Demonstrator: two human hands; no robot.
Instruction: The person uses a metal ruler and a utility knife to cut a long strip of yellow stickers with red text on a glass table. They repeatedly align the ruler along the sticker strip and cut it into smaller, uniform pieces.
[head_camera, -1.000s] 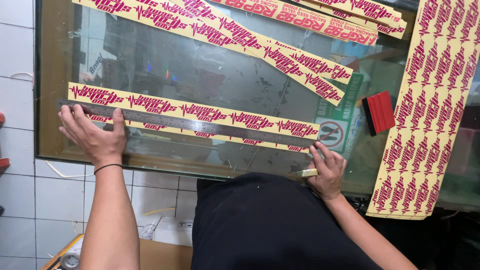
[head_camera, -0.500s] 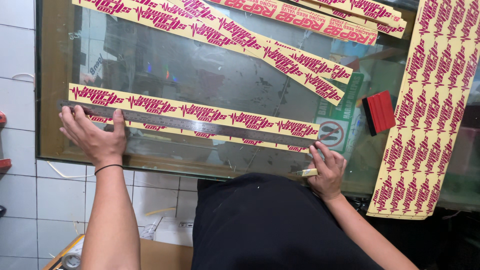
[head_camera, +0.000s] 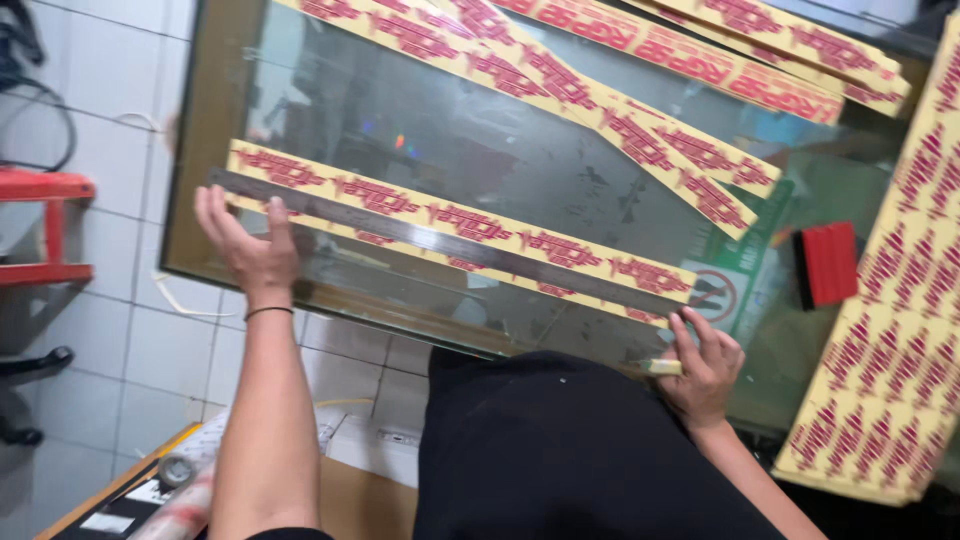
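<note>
Head view: left hand (head_camera: 247, 247), grip spread flat, pins the stiff steel ruler (head_camera: 440, 243) over a thin, floppy sticker strip (head_camera: 470, 225); right hand (head_camera: 703, 368) pinches a small cutter (head_camera: 664, 367) beside the ruler's far end.

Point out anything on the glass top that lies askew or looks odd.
Two loose sticker strips at the top cross each other at an angle rather than lying in line. The metal ruler lies straight along the lower sticker strip, left hand pressing its end, right hand holding a small knife. Nothing looks spilled or damaged.
</note>
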